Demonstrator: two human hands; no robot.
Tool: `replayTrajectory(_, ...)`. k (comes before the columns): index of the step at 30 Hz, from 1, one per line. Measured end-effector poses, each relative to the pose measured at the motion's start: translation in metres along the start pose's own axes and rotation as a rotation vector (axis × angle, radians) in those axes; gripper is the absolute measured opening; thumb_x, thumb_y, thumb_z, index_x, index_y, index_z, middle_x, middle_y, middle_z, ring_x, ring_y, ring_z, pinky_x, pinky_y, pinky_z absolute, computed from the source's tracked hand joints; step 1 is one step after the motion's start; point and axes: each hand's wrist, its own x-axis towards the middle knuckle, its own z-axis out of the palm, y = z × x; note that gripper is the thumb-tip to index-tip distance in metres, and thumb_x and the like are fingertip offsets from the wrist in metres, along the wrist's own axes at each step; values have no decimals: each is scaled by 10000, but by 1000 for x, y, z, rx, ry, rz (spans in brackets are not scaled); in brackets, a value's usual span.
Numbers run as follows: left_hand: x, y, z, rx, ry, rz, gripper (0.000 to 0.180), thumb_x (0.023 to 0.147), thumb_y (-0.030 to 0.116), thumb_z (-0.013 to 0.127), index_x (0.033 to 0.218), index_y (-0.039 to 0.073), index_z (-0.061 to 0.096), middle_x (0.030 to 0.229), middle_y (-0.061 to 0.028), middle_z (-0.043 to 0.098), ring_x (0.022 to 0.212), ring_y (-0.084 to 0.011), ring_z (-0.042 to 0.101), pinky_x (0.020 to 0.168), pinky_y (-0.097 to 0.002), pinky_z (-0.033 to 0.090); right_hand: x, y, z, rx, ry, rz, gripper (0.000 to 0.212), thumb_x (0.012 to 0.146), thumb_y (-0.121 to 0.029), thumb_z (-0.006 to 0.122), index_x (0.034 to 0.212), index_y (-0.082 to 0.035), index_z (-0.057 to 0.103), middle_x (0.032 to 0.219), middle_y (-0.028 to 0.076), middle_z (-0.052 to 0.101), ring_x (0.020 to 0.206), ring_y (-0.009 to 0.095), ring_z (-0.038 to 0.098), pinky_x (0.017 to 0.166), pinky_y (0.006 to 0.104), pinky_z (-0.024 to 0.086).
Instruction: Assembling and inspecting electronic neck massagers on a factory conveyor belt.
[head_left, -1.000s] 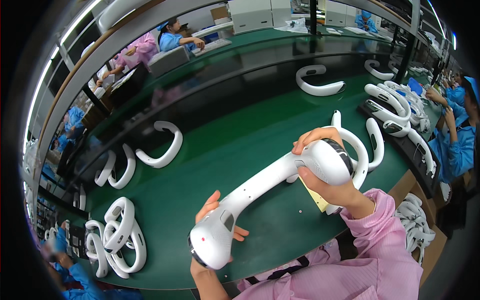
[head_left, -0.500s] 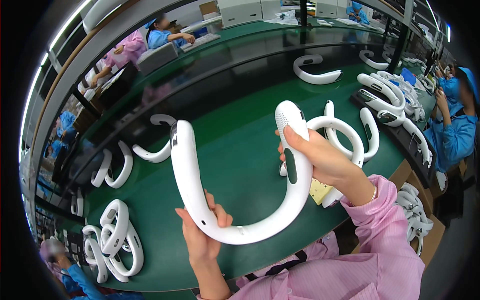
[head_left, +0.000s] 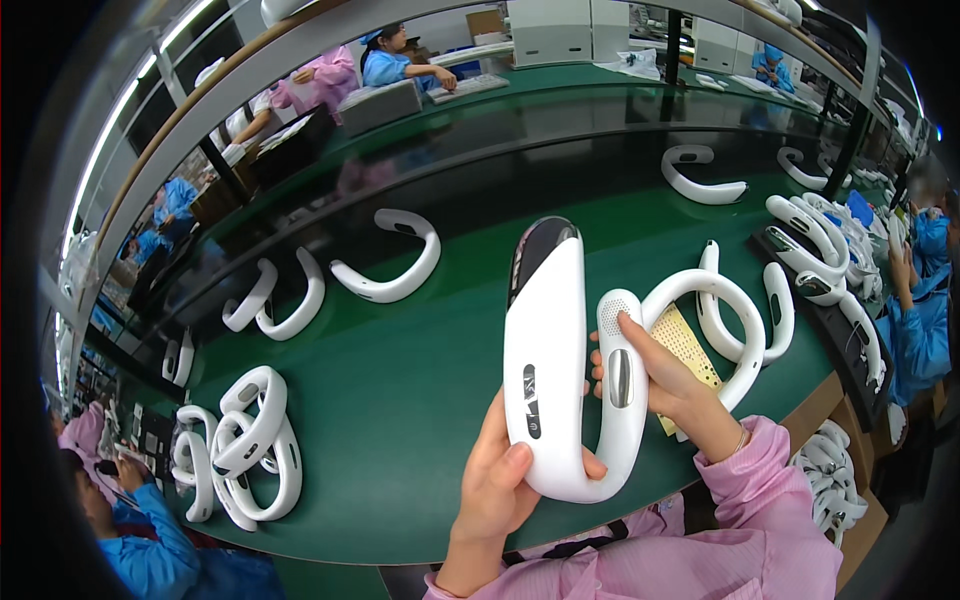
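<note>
Both hands hold a white U-shaped neckband device above the green table. Its broad outer face, with a dark glossy tip and a black button strip, is turned toward me. My left hand is closed round the lower bend, thumb in front, some fingers behind it. My right hand grips the other arm, with the thumb by a dotted grille above a silvery oval plate. Just behind that hand lie a white ring-shaped neckband and a yellow perforated sheet, partly covered by my hand.
A pile of neckbands lies at the left. More stand along the back, including one neckband. At right are a black tray with white parts and a cardboard box of white pieces. Co-workers sit around the table.
The held neckband has been turned from a wide U to nearly edge-on, bringing its button strip into sight. Both hands turned with it. The whole view has shifted, showing more of the left side.
</note>
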Motion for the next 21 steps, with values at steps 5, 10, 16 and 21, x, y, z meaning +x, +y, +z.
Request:
replayTrajectory(5,-4,0,5,99,160,6,551,844,341,507,1157,-57,291,946,-267,537,491,-254,590,430,-319,501,-3,3,6,-77,53,-150,387,905,-391,494,1060,-37,473,781,69,564,674,153,584,614,302,524)
replayTrajectory(10,-7,-4,3,109,179,25,554,838,343,518,1157,-40,277,872,-264,536,460,-235,572,416,-309,485,-6,1,10,-144,80,-222,386,908,-385,489,1069,-34,467,795,68,556,699,145,577,641,292,518)
replayTrajectory(16,-6,-2,4,88,149,-7,587,832,335,530,1190,-33,247,874,-268,533,463,-236,570,436,-325,495,-5,-1,11,-154,87,-252,393,905,-378,495,1080,-28,462,814,81,560,717,162,586,662,304,523)
replayTrajectory(21,-2,5,0,91,140,-36,559,840,310,500,1206,-18,235,914,-268,524,496,-240,578,470,-341,504,-3,-6,15,-158,65,-210,348,860,-227,579,1097,-16,436,893,119,547,805,200,587,736,338,535)
